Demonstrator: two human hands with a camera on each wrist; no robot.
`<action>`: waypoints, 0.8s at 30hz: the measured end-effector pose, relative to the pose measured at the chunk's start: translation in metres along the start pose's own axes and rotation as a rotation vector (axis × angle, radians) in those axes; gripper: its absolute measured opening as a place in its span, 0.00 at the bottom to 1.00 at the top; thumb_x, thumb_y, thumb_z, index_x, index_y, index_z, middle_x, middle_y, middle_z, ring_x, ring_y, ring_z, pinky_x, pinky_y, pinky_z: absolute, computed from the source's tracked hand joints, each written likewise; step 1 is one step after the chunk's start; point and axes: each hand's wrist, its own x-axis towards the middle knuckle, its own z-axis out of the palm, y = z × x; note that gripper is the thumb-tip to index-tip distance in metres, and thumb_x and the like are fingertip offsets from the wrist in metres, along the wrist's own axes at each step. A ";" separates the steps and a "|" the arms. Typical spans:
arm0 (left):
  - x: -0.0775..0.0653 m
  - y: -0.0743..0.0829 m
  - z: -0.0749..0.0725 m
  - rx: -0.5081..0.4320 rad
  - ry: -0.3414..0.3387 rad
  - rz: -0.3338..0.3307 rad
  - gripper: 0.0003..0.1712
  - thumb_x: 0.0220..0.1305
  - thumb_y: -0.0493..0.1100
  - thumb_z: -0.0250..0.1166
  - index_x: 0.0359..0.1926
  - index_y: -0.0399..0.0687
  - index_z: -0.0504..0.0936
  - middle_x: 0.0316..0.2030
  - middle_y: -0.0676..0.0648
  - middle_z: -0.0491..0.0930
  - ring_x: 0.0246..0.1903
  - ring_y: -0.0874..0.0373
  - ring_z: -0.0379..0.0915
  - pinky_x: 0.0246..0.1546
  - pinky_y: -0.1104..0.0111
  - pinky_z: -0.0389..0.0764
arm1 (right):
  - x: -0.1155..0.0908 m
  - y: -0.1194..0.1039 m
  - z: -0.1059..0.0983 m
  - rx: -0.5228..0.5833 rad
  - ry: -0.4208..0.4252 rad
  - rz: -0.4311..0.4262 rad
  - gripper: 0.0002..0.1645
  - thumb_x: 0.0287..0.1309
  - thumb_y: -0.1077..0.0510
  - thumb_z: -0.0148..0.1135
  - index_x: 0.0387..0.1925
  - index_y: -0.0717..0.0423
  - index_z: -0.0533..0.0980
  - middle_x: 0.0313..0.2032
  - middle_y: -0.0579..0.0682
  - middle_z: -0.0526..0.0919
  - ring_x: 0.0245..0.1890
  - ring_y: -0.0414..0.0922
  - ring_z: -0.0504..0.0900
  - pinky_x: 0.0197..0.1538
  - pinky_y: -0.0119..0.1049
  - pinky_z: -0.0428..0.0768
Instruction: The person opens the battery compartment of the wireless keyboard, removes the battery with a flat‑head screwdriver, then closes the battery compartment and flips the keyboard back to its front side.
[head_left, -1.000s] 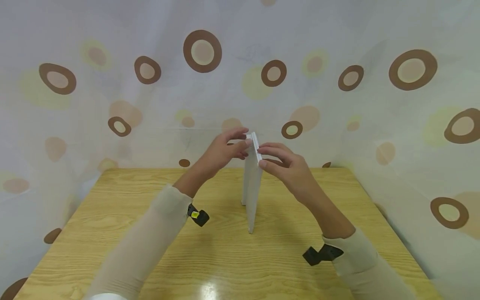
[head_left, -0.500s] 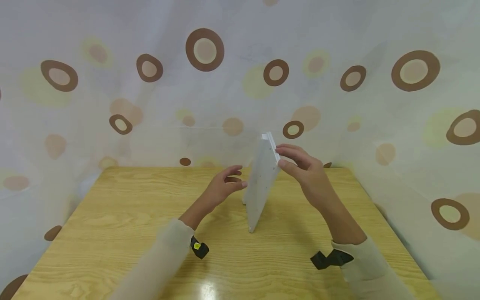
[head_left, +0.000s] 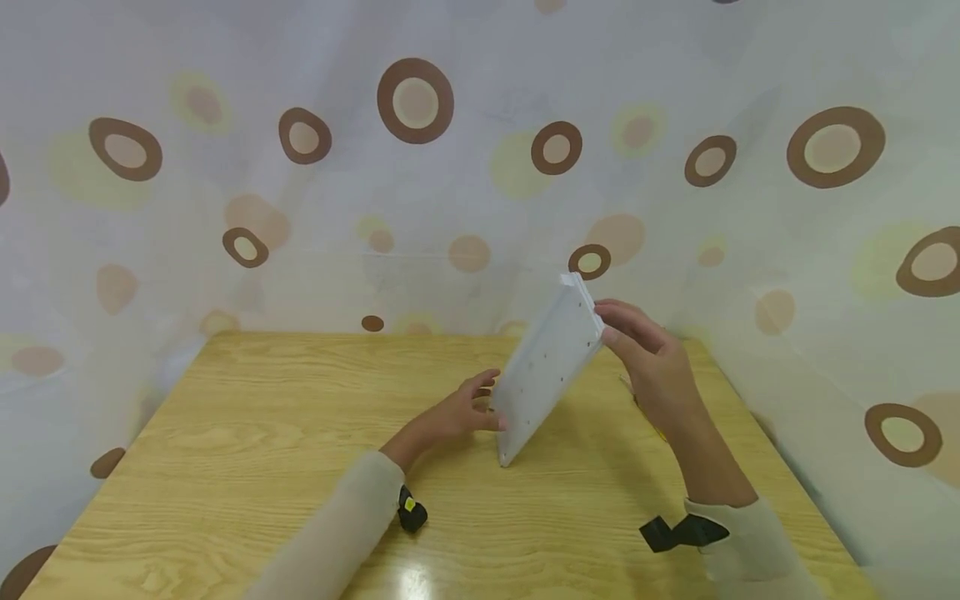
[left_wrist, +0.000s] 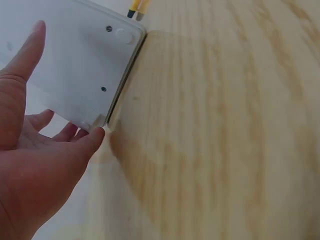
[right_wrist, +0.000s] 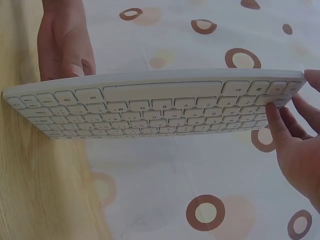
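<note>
A slim white keyboard (head_left: 543,367) stands on one end on the table, leaning to the right. Its underside, dotted with small screws, faces the head camera; its keys (right_wrist: 162,112) show in the right wrist view. My right hand (head_left: 660,367) pinches the raised end, thumb on the underside and fingers on the key side. Down at the resting end is my left hand (head_left: 457,414), fingers right at the edge and thumb stretched out over the underside (left_wrist: 75,55).
Partly hidden behind my right hand, a thin thing with a yellow part (head_left: 660,435) lies on the wooden table (head_left: 300,433). A patterned sheet (head_left: 300,217) surrounds the table at the back and sides.
My left hand has left the keyboard's top and come down to its lower end. My right hand has tilted the keyboard rightward, turning the underside into view.
</note>
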 end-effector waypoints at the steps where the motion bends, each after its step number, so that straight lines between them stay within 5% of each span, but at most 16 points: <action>1: 0.001 -0.001 0.001 0.009 -0.011 0.000 0.58 0.60 0.50 0.74 0.81 0.59 0.46 0.78 0.44 0.46 0.76 0.43 0.49 0.72 0.49 0.60 | -0.001 0.002 -0.002 0.018 0.003 -0.011 0.22 0.72 0.58 0.58 0.62 0.66 0.74 0.66 0.54 0.71 0.67 0.46 0.70 0.64 0.28 0.72; 11: 0.005 -0.002 0.014 0.156 -0.016 0.009 0.68 0.53 0.54 0.79 0.81 0.57 0.40 0.76 0.42 0.43 0.75 0.47 0.45 0.74 0.51 0.54 | -0.007 0.013 -0.013 0.181 0.038 -0.120 0.18 0.72 0.69 0.51 0.59 0.73 0.73 0.61 0.53 0.76 0.60 0.47 0.77 0.64 0.33 0.75; 24: 0.008 0.000 0.029 0.364 0.066 0.032 0.75 0.45 0.58 0.80 0.81 0.51 0.37 0.77 0.40 0.44 0.72 0.45 0.46 0.69 0.49 0.62 | -0.012 0.019 -0.026 0.200 -0.014 -0.110 0.21 0.75 0.67 0.47 0.64 0.71 0.70 0.56 0.50 0.80 0.57 0.43 0.78 0.65 0.32 0.73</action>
